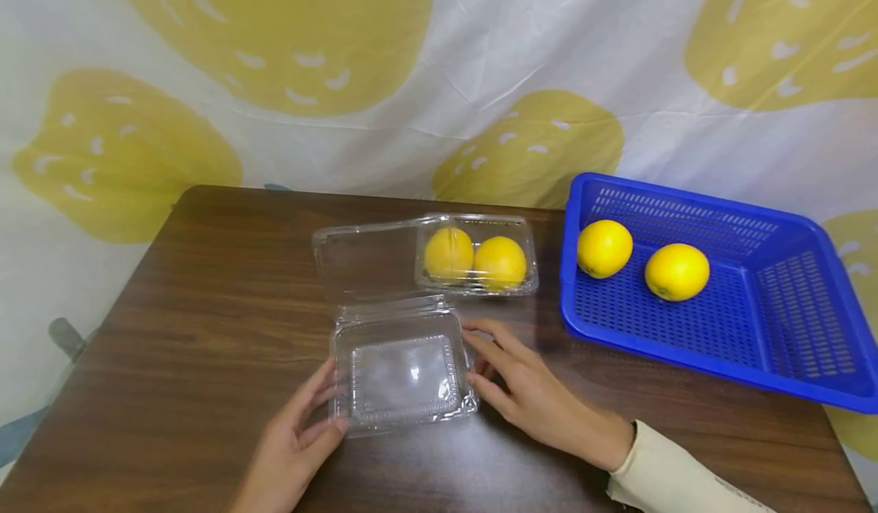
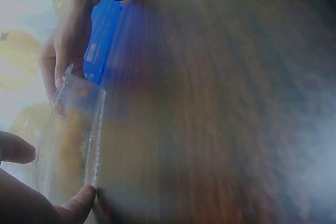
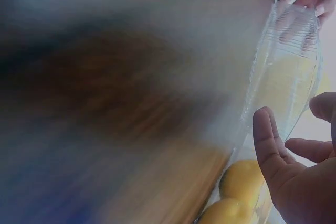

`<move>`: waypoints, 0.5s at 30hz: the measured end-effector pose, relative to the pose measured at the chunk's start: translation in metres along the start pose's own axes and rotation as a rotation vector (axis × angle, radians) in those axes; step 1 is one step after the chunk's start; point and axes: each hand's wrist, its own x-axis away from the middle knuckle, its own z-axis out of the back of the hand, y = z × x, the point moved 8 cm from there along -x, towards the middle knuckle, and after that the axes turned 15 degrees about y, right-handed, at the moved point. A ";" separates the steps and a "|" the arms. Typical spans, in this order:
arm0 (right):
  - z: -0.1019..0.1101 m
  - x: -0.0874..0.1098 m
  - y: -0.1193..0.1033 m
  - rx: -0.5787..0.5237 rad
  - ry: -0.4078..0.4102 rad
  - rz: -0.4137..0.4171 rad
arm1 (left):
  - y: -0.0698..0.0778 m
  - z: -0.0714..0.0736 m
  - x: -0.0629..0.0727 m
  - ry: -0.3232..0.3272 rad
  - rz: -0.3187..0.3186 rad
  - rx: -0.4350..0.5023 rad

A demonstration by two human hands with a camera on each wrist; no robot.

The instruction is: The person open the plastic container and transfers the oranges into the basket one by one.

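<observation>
A clear plastic clamshell container [image 1: 401, 376] lies between my hands, with no fruit in its near half. Its clear flap [image 1: 366, 261] spreads out behind, reaching the second container's left end in the head view. My left hand [image 1: 295, 429] grips the left side, thumb at the near corner. At the right edge, my right hand [image 1: 521, 383] has its fingertips against the rim, fingers extended and spread in the right wrist view. Behind stands a second clear container [image 1: 531, 269] holding two round yellow fruits [image 1: 449, 254].
A blue perforated basket [image 1: 754, 376] stands on the right of the brown wooden table [image 1: 171, 345], with two yellow fruits [image 1: 677, 272] inside at its left. A white cloth [image 1: 514, 33] with yellow fruit prints hangs behind the table's far edge.
</observation>
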 end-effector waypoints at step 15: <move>-0.037 -0.038 -0.004 -0.062 -0.101 0.021 | -0.001 0.036 -0.002 0.066 -0.001 -0.088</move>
